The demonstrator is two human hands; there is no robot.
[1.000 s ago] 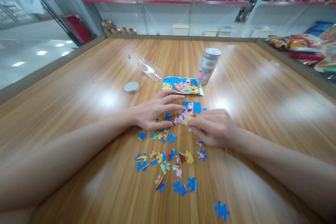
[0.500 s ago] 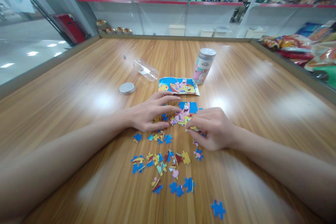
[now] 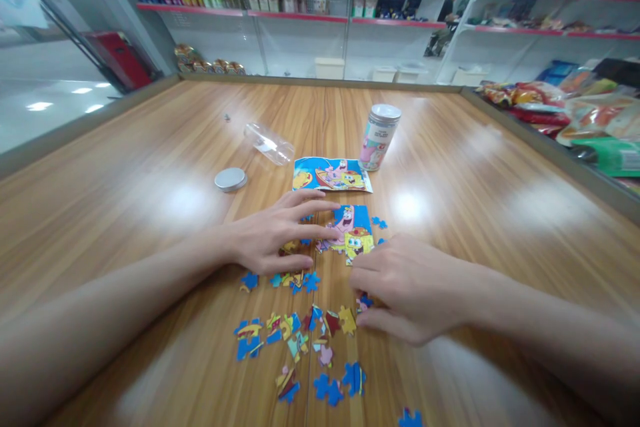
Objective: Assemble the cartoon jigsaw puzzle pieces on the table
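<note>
A partly joined jigsaw puzzle point(image 3: 356, 219) shows a pink starfish and a yellow sponge character on blue. My left hand point(image 3: 280, 230) lies with fingers spread; its fingertips rest at the puzzle's left edge and cover some loose pieces. Below the puzzle's right side is my right hand point(image 3: 395, 287), thumb and fingers apart around a loose blue and pink puzzle piece point(image 3: 365, 303) on the table. Several loose puzzle pieces point(image 3: 297, 345) are scattered nearer to me. Beyond the puzzle lies a printed picture sheet point(image 3: 330, 175) with the same characters.
A printed can point(image 3: 380, 139) stands behind the sheet's right end. To the left, a clear plastic bottle point(image 3: 270, 145) lies on its side near a silver lid point(image 3: 231, 179). Snack packets point(image 3: 540, 103) lie beyond the table's right edge; stocked shelves point(image 3: 295, 13) stand behind.
My right hand has left the puzzle's lower right edge, moved toward me, and its pinch has opened over loose pieces. The view has tilted up slightly. My left hand stays at the puzzle.
</note>
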